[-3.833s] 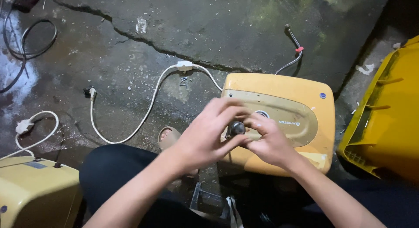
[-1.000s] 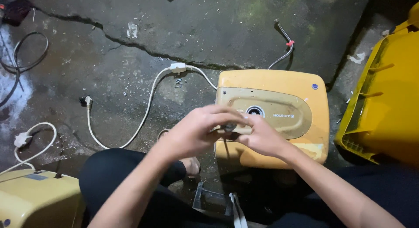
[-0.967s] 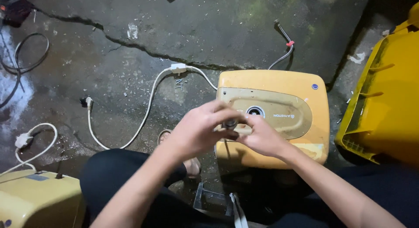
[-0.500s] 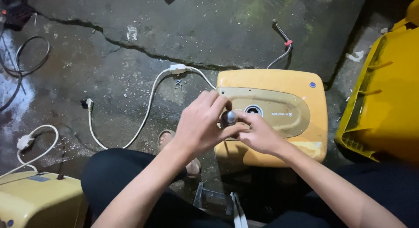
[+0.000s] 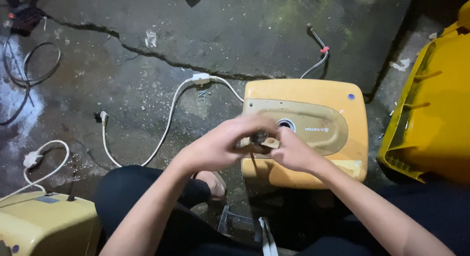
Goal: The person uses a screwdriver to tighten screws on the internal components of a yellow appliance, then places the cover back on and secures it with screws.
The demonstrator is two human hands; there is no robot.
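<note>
A yellow boxy water heater (image 5: 323, 116) lies face up on the cracked concrete floor, with a round socket (image 5: 285, 123) in its beige front panel. Just in front of that socket both my hands meet over the heater's near left part. My left hand (image 5: 220, 146) wraps around a small dark knob (image 5: 258, 137), which shows only between the fingers. My right hand (image 5: 293, 150) pinches the same knob from the right side. A white power cord (image 5: 169, 121) runs from the heater's top left across the floor to a plug (image 5: 103, 116).
A second yellow heater (image 5: 46, 224) sits at the bottom left with its own white cord (image 5: 44, 160). A large yellow plastic bin (image 5: 435, 109) lies at the right. Black cables (image 5: 29, 74) coil at the upper left. A braided hose (image 5: 318, 57) leaves the heater's back.
The knob that sat in the panel's socket is now off it, leaving the socket bare. Both hands have drawn slightly toward me and keep working the knob between their fingers.
</note>
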